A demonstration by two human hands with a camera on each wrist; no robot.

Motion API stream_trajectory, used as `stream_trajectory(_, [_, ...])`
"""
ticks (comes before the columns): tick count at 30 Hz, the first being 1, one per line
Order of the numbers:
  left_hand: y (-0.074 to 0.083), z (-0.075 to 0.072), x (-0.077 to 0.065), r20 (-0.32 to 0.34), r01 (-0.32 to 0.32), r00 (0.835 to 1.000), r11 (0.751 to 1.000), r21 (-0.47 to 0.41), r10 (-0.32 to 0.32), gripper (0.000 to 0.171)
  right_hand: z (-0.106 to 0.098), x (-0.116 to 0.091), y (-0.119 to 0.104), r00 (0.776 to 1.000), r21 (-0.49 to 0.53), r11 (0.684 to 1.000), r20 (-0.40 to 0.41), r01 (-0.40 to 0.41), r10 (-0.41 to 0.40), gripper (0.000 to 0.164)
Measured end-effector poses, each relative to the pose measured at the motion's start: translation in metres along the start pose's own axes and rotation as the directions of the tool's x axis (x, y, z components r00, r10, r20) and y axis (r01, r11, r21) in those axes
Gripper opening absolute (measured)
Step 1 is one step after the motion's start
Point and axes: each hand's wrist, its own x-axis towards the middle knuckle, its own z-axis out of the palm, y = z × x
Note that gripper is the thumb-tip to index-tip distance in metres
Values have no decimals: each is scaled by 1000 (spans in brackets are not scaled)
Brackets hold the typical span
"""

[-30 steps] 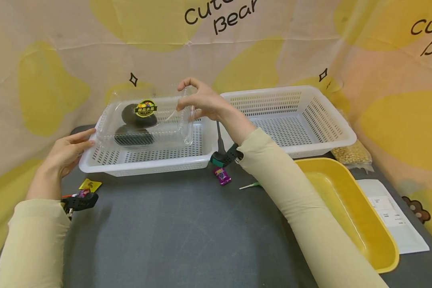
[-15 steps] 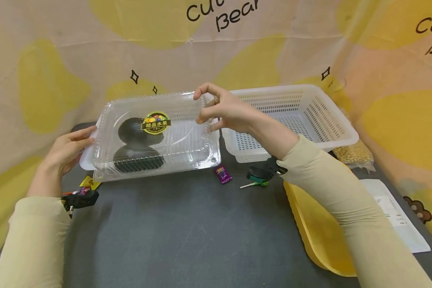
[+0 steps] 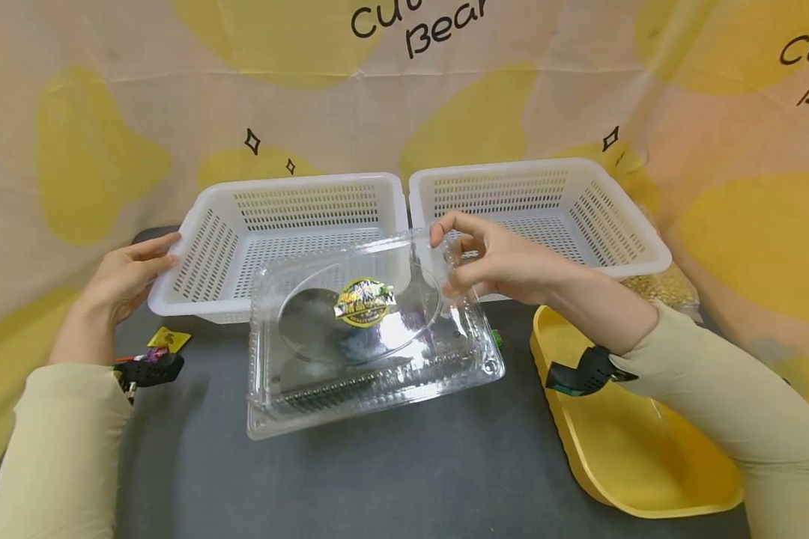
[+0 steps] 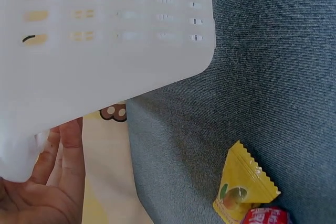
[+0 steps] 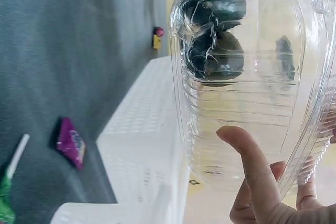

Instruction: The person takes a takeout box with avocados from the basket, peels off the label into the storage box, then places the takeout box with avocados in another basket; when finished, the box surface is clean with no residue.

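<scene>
My right hand (image 3: pixel 505 258) pinches the right end of a clear plastic fruit box (image 3: pixel 371 374) with a round sticker on its lid. The box hangs tilted over the table, in front of two white baskets. Inside it, dark green rounded things (image 5: pixel 226 59) lie bunched at the end away from the hand in the right wrist view. My left hand (image 3: pixel 117 281) holds the left end rim of the left white basket (image 3: pixel 198 308), fingers and thumb around the edge. In the left wrist view that basket's underside hides part of the hand.
The right white basket (image 3: pixel 637 262) stands beside the left one, with a bag of corn kernels (image 3: pixel 661 288) next to it. At the right is a yellow tray (image 3: pixel 569 434). Small sweets lie about: a yellow wrapper (image 4: pixel 241 187), a purple one (image 5: pixel 70 144) and a green lollipop (image 5: pixel 7 190).
My right hand has brought the fruit box from over the left basket toward me and rightward, over the table, uncovering the basket's inside. The left hand has stayed on the basket rim.
</scene>
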Motion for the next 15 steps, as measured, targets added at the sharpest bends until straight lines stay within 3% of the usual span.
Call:
stream_trajectory(8, [1,1,0,9,-4,1000,1000,-12,4,73,5,-20,24,995,-101,990,33,-94,98,48])
stream_trajectory(15, [2,-1,2,12,1,1000,999,-38,-1,71,8,-33,44,987,-232,962,32,-143,154,48])
